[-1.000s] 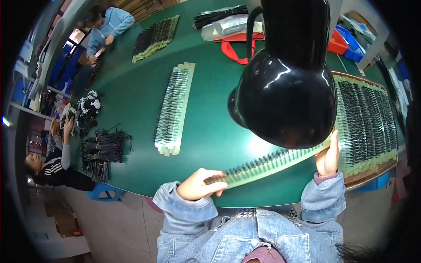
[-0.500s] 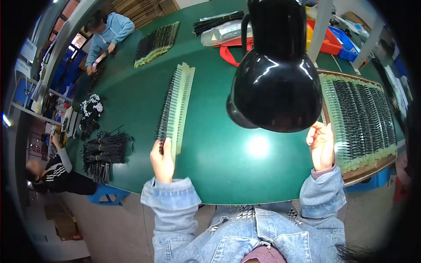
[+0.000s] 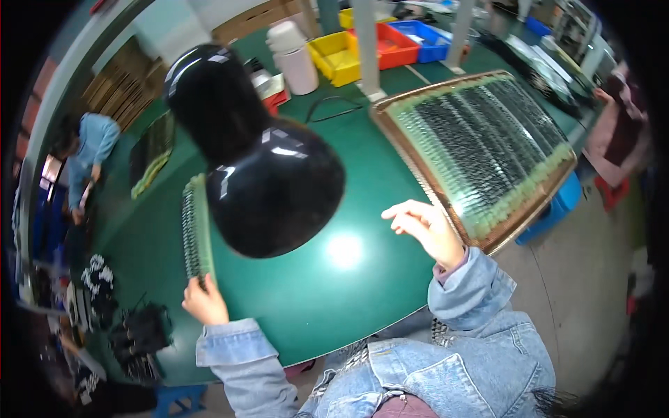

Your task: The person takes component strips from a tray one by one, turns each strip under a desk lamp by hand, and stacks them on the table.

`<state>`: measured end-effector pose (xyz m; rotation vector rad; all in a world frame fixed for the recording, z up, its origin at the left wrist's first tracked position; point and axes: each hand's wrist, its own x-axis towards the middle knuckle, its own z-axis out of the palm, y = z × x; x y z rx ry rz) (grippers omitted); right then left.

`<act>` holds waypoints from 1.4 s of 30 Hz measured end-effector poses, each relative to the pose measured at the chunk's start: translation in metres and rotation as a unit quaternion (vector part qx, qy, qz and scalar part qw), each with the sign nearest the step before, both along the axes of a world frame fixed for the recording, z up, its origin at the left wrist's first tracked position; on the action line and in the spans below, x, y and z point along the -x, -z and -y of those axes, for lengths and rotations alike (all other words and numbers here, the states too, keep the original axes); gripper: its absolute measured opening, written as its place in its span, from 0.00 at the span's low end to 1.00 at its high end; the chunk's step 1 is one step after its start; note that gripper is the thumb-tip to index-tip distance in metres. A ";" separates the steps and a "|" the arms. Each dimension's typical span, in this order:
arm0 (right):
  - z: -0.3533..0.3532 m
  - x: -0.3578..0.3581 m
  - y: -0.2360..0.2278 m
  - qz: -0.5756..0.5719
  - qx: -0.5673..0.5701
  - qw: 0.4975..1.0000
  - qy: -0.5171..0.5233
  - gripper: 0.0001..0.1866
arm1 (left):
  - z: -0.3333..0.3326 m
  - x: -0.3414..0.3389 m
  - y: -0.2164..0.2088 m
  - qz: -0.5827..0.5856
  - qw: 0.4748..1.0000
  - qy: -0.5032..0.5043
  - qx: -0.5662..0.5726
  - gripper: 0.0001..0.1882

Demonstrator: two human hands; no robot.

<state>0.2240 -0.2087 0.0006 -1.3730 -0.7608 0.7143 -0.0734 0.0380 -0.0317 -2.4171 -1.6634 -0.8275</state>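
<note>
My left hand point(image 3: 205, 301) pinches the near end of a long strip of small dark wire-like pieces point(image 3: 189, 230) lined up side by side on pale green tape. The strip lies lengthwise on the green table, its far end beside a black lamp head. Nothing shows in my right hand point(image 3: 431, 231), which hovers over the table with fingers partly stretched and apart. Just right of it sits a brown-rimmed tray point(image 3: 411, 164). Several rows of similar dark pieces on green tape point(image 3: 474, 139) lie in the tray.
The black lamp point(image 3: 279, 184) blocks the table's middle. Behind it stand a pink flask point(image 3: 298, 68) and yellow point(image 3: 336, 57), red point(image 3: 396, 46) and blue point(image 3: 422, 38) bins. Black wire bundles point(image 3: 139, 331) lie at left. A person in light blue point(image 3: 94, 150) works at far left.
The view has swung right, shifting the table and lamp leftward in the picture. My right hand has turned, its fingers now pointing left. My left hand keeps its hold on the strip's near end.
</note>
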 end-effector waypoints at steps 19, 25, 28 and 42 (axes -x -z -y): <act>0.109 -0.015 0.018 0.391 0.272 0.816 0.327 0.22 | 0.056 -0.071 -0.025 0.131 0.970 0.202 0.028 0.15; 0.103 -0.011 0.020 0.373 0.253 0.822 0.349 0.21 | 0.084 -0.094 -0.027 0.111 0.960 0.256 0.041 0.16; 0.102 -0.011 0.022 0.332 0.231 0.841 0.360 0.22 | 0.089 -0.098 -0.023 0.106 0.955 0.269 0.061 0.16; 0.094 -0.015 0.024 0.414 0.235 0.815 0.330 0.11 | 0.093 -0.099 -0.015 0.121 0.946 0.278 0.118 0.15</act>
